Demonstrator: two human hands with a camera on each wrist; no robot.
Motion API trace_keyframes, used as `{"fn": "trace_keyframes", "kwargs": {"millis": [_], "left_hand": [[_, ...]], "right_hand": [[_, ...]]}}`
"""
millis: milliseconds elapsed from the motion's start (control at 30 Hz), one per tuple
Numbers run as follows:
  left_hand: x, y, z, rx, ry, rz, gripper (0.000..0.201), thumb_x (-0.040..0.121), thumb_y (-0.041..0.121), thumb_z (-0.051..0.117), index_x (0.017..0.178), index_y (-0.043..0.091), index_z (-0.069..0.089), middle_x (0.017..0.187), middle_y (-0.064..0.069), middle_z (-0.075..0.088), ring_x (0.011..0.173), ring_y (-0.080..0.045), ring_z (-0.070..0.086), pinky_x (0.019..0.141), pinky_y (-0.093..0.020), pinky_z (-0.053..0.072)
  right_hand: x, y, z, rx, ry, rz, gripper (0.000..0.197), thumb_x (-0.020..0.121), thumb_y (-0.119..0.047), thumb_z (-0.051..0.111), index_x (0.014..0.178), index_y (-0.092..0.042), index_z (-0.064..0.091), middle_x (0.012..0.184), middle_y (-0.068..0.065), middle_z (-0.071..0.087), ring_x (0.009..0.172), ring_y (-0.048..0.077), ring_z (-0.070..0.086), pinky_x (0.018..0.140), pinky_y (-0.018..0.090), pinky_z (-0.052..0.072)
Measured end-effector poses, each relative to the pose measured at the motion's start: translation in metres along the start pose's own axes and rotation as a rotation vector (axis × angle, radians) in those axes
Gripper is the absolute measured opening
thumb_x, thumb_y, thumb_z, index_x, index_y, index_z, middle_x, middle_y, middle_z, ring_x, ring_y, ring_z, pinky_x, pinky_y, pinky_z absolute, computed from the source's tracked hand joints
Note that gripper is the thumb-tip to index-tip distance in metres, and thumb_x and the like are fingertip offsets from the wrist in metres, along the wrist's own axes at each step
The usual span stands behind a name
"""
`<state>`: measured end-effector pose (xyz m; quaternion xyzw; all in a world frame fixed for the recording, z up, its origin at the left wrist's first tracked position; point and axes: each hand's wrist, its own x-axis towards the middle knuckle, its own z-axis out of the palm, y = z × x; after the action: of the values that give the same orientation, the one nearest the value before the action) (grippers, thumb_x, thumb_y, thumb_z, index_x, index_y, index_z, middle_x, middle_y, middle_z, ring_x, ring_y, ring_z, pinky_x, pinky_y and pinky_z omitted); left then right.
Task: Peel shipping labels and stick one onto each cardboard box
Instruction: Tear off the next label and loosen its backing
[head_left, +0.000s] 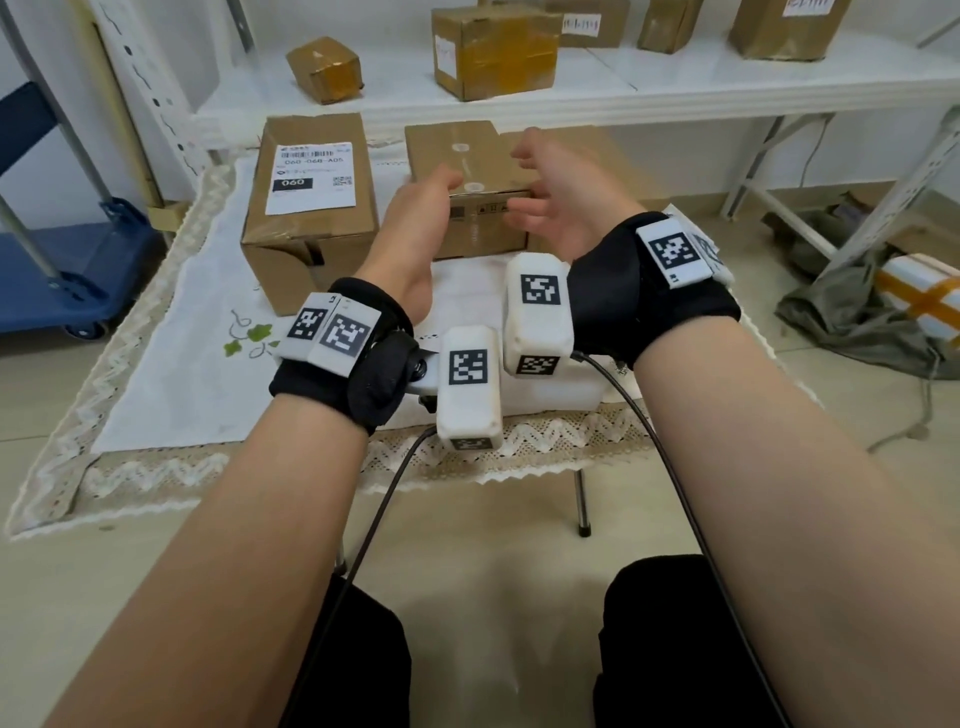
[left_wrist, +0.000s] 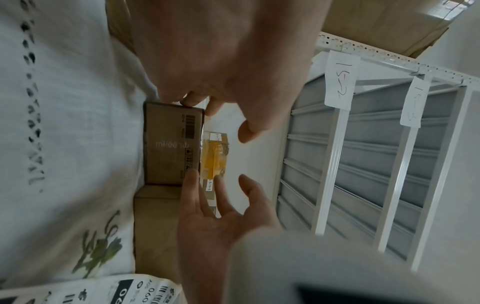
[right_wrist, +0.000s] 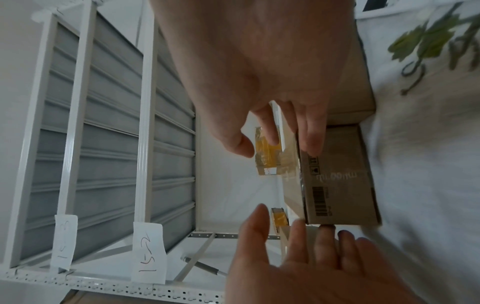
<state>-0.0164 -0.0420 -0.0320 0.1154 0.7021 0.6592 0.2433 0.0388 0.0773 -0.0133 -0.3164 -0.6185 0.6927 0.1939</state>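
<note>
Now, two brown cardboard boxes on the white embroidered tablecloth (head_left: 156, 374). On the left, the larger brown cardboard box (head_left: 311, 208) already wearing one white shipping label (head_left: 310, 176): barcode on top, "060-068-A05" printed beneath, a black block reading "060", a small QR code at the right. Beside it, the plain brown cardboard box (head_left: 467, 156), unlabelled on top, taped along its seam with two round white stickers; faint printed lettering, a barcode and handling symbols on its front face, the lettering too blurred to read. Left hand (head_left: 421, 218) at the box's left front corner, fingertips (left_wrist: 191, 100) touching the edge, fingers only lightly bent. Right hand (head_left: 561, 202) spread open at the right side, fingers (right_wrist: 311, 131) straight, holding nothing; touching the box or just clear of it, cannot tell. Up on the white metal shelf (head_left: 675, 78), five more taped brown parcels partly in frame, at least three with small white labels, print unreadable. Two handwritten paper tags (left_wrist: 340, 80) on the shelf rail, apparently "15-2" and "15-3". Black wrist straps (head_left: 363, 358) with white marker blocks on both arms.
</note>
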Motion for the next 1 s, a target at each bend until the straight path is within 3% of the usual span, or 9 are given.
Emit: {"fn": "trace_keyframes", "kwargs": {"millis": [133,267,400,500,567,667,733,833,1000], "left_hand": [[0.001,-0.003,-0.001,-0.019,0.01,0.015,0.07,0.078,0.054,0.061,0.14,0.024,0.049,0.139,-0.004,0.058,0.13,-0.022,0.052,0.115,-0.046,0.038],[0.015,-0.012,-0.008,0.002,0.035,0.064,0.095,0.055,0.069,0.062,0.139,0.025,0.053,0.143,-0.004,0.052,0.125,-0.025,0.057,0.107,-0.054,0.046],[-0.011,-0.005,-0.011,0.001,0.051,0.099,0.101,0.055,0.07,0.065,0.145,0.025,0.051,0.151,-0.003,0.046,0.131,-0.022,0.054,0.111,-0.049,0.043],[-0.031,-0.001,-0.019,0.013,0.054,0.087,0.086,0.054,0.066,0.063,0.127,0.02,0.062,0.143,-0.008,0.054,0.128,-0.023,0.056,0.112,-0.049,0.044],[-0.042,0.001,-0.023,0.026,0.027,0.088,0.066,0.066,0.06,0.064,0.117,0.019,0.065,0.135,-0.01,0.063,0.123,-0.026,0.061,0.11,-0.051,0.047],[-0.05,-0.002,-0.028,0.029,-0.024,0.107,0.048,0.092,0.047,0.056,0.127,0.016,0.064,0.115,0.0,0.071,0.113,-0.022,0.067,0.11,-0.047,0.049],[-0.056,-0.006,-0.031,0.063,-0.03,0.107,0.057,0.088,0.053,0.057,0.131,0.014,0.061,0.111,0.003,0.068,0.106,-0.017,0.065,0.109,-0.046,0.048],[-0.064,-0.01,-0.033,0.121,-0.009,0.088,0.087,0.066,0.066,0.061,0.134,0.012,0.057,0.132,-0.009,0.065,0.119,-0.024,0.063,0.108,-0.047,0.048],[-0.071,-0.015,-0.039,0.114,0.004,0.081,0.07,0.076,0.058,0.06,0.131,0.014,0.057,0.134,-0.007,0.062,0.118,-0.021,0.063,0.103,-0.041,0.052]], "right_hand": [[-0.001,0.0,0.001,0.022,-0.017,-0.026,0.043,0.098,-0.026,0.059,0.136,-0.011,0.048,0.127,0.011,0.056,0.108,0.021,0.065,0.083,0.029,0.061],[-0.007,-0.005,0.003,0.044,-0.035,-0.037,0.04,0.094,-0.028,0.059,0.13,-0.01,0.055,0.113,0.008,0.067,0.081,0.017,0.066,0.078,0.03,0.057],[-0.012,-0.005,-0.002,0.06,-0.035,-0.058,0.042,0.096,-0.021,0.059,0.133,-0.005,0.049,0.101,0.008,0.061,0.074,0.017,0.061,0.062,0.022,0.055],[-0.018,-0.001,-0.009,0.054,-0.026,-0.036,0.044,0.096,-0.02,0.06,0.135,-0.005,0.046,0.106,0.01,0.059,0.06,0.013,0.06,0.056,0.021,0.053],[-0.024,0.002,-0.012,0.049,-0.028,-0.018,0.049,0.094,-0.023,0.062,0.137,-0.006,0.047,0.105,0.01,0.061,0.056,0.012,0.061,0.06,0.024,0.053],[-0.035,0.009,-0.016,0.049,-0.039,-0.013,0.037,0.095,-0.024,0.063,0.127,-0.008,0.054,0.113,0.013,0.064,0.065,0.016,0.064,0.067,0.026,0.055],[-0.041,0.015,-0.018,0.056,-0.061,-0.009,0.029,0.097,-0.022,0.063,0.12,-0.007,0.055,0.121,0.015,0.06,0.07,0.02,0.066,0.066,0.025,0.057],[-0.05,0.02,-0.021,0.039,-0.086,-0.01,0.027,0.097,-0.021,0.063,0.118,-0.006,0.057,0.115,0.012,0.058,0.07,0.021,0.066,0.064,0.027,0.056],[-0.066,0.026,-0.024,-0.005,-0.102,-0.013,0.027,0.096,-0.023,0.062,0.118,-0.007,0.06,0.129,0.017,0.059,0.063,0.017,0.065,0.058,0.026,0.053]]}}
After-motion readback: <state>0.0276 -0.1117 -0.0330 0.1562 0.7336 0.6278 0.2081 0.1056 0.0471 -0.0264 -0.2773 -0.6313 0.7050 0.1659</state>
